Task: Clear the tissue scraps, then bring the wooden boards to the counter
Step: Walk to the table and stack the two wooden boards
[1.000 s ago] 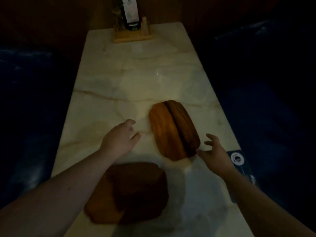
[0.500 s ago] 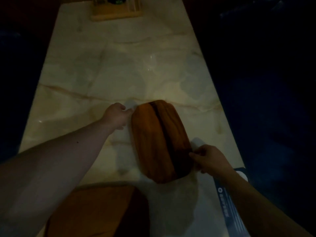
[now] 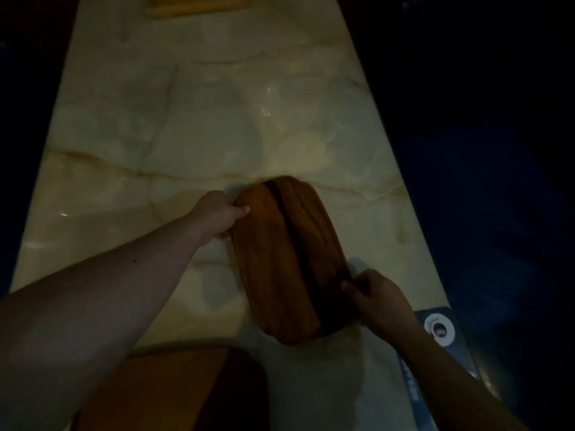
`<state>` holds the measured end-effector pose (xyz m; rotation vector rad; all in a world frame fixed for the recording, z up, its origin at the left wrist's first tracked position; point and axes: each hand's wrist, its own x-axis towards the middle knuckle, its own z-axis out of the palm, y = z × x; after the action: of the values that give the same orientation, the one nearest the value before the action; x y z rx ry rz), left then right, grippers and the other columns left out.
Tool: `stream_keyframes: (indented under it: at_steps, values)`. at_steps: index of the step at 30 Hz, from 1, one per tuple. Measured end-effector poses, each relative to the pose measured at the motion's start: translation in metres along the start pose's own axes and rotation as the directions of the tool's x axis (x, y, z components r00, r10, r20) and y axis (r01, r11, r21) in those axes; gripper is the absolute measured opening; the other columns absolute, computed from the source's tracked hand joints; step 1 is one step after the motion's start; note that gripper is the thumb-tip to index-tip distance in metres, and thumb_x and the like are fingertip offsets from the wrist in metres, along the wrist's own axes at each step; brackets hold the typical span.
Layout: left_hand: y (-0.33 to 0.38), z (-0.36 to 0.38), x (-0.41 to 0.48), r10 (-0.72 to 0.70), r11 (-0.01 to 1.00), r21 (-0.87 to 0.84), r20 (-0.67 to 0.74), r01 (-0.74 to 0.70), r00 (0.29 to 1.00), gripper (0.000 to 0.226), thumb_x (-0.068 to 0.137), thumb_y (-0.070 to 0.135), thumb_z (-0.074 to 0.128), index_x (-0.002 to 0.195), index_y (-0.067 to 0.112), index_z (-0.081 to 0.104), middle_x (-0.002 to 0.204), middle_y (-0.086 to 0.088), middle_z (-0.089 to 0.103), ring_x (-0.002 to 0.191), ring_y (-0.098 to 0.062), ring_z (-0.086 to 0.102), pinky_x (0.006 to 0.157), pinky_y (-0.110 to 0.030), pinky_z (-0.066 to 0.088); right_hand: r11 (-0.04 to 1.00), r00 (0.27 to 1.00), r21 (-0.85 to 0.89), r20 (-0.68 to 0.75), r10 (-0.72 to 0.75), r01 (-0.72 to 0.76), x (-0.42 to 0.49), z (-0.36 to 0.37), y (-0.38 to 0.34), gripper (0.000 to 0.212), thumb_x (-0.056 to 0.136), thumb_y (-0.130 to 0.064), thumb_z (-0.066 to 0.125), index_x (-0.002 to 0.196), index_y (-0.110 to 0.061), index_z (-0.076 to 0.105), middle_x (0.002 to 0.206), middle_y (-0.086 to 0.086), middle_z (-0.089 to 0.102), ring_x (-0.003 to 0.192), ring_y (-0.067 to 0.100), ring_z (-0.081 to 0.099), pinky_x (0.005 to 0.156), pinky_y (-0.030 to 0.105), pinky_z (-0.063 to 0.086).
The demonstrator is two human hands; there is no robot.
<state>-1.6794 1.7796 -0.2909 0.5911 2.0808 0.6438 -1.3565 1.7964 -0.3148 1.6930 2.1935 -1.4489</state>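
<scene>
Both hands have closed on the oval wooden board [image 3: 289,259]: left hand [image 3: 219,217] at its far-left rim, right hand [image 3: 378,295] at its near-right edge. Lift it level off the tabletop [image 3: 217,119], clear of the second board [image 3: 186,390].

Nothing here is legible to me: the dark card [image 3: 441,353] at about four o'clock on the table edge carries a round white emblem [image 3: 439,330] and a strip of pale lettering [image 3: 410,382], both too dim and blurred to read.
</scene>
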Motion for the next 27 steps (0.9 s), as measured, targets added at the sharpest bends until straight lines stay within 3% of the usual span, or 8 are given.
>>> stream_keyframes:
  at_steps: [4,11,16,18,22,27]
  values:
    - [-0.004,-0.002,-0.018,0.048,0.992,-0.113,-0.029,-0.051,0.998,0.015,0.084,0.022,0.067,0.076,0.015,0.056,0.070,-0.006,0.061,0.055,-0.019,0.057,0.044,-0.026,0.046,0.956,0.994,0.293,-0.100,0.044,-0.012,-0.015,-0.004,-0.001,0.011,0.091,-0.037,0.060,0.086,-0.029,0.055,0.082,-0.005,0.067,0.067,0.002,0.065,0.049,0.012,0.046]
    - [-0.027,-0.015,-0.074,0.037,0.879,-0.469,-0.110,-0.085,0.993,0.009,0.087,0.007,0.061,0.093,0.004,0.056,0.083,-0.016,0.059,0.059,-0.024,0.059,0.044,-0.032,0.055,0.781,0.988,0.624,-0.133,0.078,0.022,-0.046,-0.006,-0.007,0.011,0.091,-0.023,0.060,0.100,-0.018,0.064,0.091,0.008,0.073,0.084,0.021,0.071,0.069,0.038,0.057]
    - [-0.062,-0.036,-0.113,-0.024,0.786,-0.611,-0.174,-0.089,0.984,0.009,0.086,0.011,0.063,0.094,0.007,0.060,0.091,-0.013,0.063,0.073,-0.024,0.065,0.058,-0.037,0.057,0.666,0.987,0.745,-0.123,0.104,0.023,-0.062,0.006,-0.031,0.016,0.090,-0.015,0.062,0.106,-0.015,0.064,0.101,0.011,0.072,0.090,0.025,0.070,0.065,0.030,0.057]
    - [-0.077,-0.046,-0.130,-0.040,0.753,-0.649,-0.207,-0.107,0.977,0.009,0.086,0.012,0.063,0.094,0.007,0.062,0.094,-0.013,0.064,0.078,-0.024,0.066,0.063,-0.040,0.057,0.572,0.987,0.821,-0.098,0.127,0.008,-0.073,0.015,-0.042,0.021,0.090,-0.011,0.061,0.111,-0.009,0.062,0.106,0.014,0.070,0.096,0.027,0.069,0.073,0.036,0.055]
    - [-0.106,-0.063,-0.174,-0.054,0.638,-0.756,-0.237,-0.149,0.970,0.003,0.086,0.010,0.063,0.085,0.009,0.061,0.089,-0.011,0.065,0.068,-0.016,0.070,0.058,-0.037,0.058,0.378,0.992,0.925,-0.025,0.127,-0.025,-0.104,0.035,-0.062,0.033,0.090,-0.002,0.055,0.123,-0.001,0.058,0.120,0.022,0.065,0.110,0.034,0.063,0.095,0.047,0.048]
    - [-0.164,-0.088,-0.235,-0.117,0.568,-0.819,-0.176,-0.080,0.977,0.015,0.085,0.013,0.066,0.098,0.007,0.061,0.109,-0.015,0.065,0.093,-0.029,0.068,0.062,-0.038,0.058,0.382,1.000,0.924,0.016,-0.005,-0.013,-0.156,0.063,-0.086,0.039,0.093,-0.003,0.050,0.129,-0.018,0.058,0.120,0.009,0.069,0.108,0.029,0.065,0.091,0.047,0.049]
